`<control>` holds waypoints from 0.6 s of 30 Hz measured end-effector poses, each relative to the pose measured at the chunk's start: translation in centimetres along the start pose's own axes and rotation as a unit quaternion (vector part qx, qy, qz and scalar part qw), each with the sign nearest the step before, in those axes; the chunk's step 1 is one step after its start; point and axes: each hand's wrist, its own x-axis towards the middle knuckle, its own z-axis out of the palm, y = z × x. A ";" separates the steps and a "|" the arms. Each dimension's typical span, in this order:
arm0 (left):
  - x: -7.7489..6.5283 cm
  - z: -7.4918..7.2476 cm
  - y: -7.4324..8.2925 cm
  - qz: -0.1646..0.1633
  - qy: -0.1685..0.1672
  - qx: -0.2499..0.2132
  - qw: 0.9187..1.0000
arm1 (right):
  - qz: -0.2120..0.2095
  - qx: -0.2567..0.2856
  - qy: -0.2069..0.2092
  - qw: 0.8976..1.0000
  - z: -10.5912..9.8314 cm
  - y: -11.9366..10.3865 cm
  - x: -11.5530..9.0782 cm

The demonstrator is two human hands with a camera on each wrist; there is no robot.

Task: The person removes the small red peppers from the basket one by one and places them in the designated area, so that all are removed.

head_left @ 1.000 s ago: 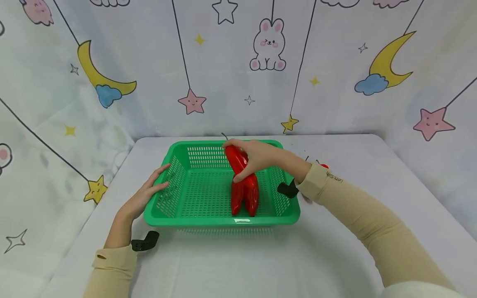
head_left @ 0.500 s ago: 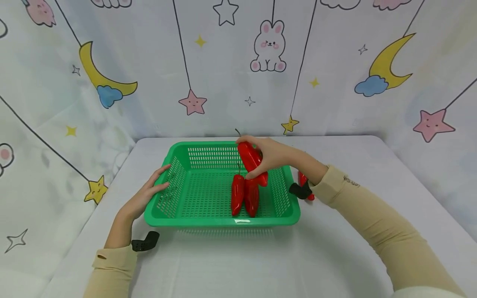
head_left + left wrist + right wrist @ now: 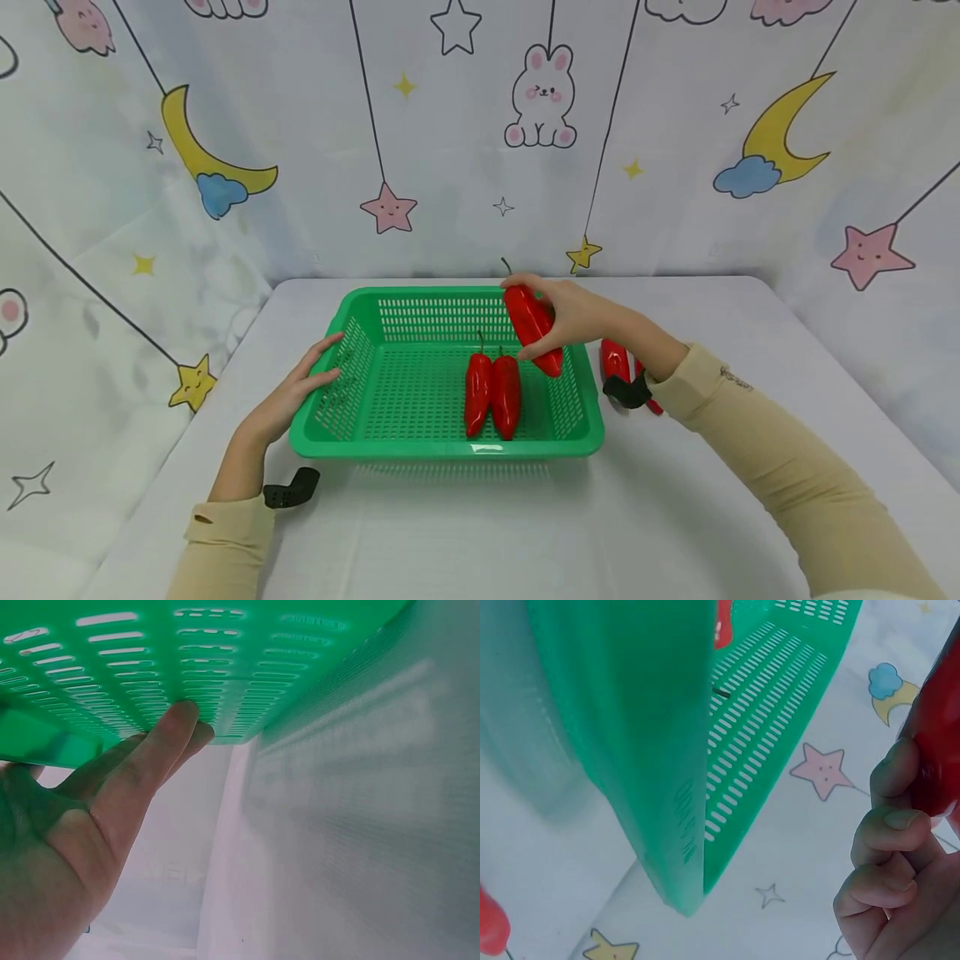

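Observation:
My right hand (image 3: 573, 312) grips a long red pepper (image 3: 528, 317), its thin dark stem pointing up, over the right end of a green plastic basket (image 3: 446, 447). In the right wrist view the fingers (image 3: 889, 829) curl against the glossy pepper (image 3: 937, 742). Two more red peppers, a left one (image 3: 477, 394) and a right one (image 3: 506, 400), lie side by side in the basket with stems toward the back. At the basket's left side my left hand (image 3: 281, 400) holds the rim; in the left wrist view its straight fingers (image 3: 142, 769) lie along the outer slotted wall.
To the right of the basket, partly behind my right wrist, a red pepper (image 3: 615, 360) and a further red piece (image 3: 652, 404) lie on the white-covered table (image 3: 450, 542). A patterned cloth (image 3: 465, 142) hangs behind the table.
My right hand has moved right with the pepper, away from the two in the basket, whose stems now show. The peppers beside the basket have become more visible. My left hand stays put.

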 end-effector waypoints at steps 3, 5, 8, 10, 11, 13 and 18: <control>-0.1 0.0 0.0 0.000 0.001 -0.002 1.000 | -0.001 -0.001 0.003 1.000 -0.2 0.1 -0.3; -0.1 0.0 0.0 0.000 0.001 -0.003 1.000 | 0.001 0.000 0.005 1.000 -0.3 0.2 -0.6; 0.0 0.0 -0.1 -0.001 0.002 -0.003 1.000 | 0.006 0.002 0.008 1.000 -0.5 0.4 -1.1; 0.0 0.0 -0.1 0.000 0.002 -0.002 1.000 | 0.011 0.003 0.010 1.000 -0.6 0.6 -1.3; 0.0 0.0 -0.1 0.001 0.002 -0.002 1.000 | 0.013 0.003 0.011 1.000 -0.7 0.7 -1.5; 0.0 0.0 -0.2 0.002 0.003 0.001 1.000 | 0.017 0.002 0.014 1.000 -0.8 0.9 -1.7; 0.0 -0.1 -0.2 0.004 0.004 0.003 1.000 | 0.031 0.005 0.018 0.999 -1.0 1.5 -2.4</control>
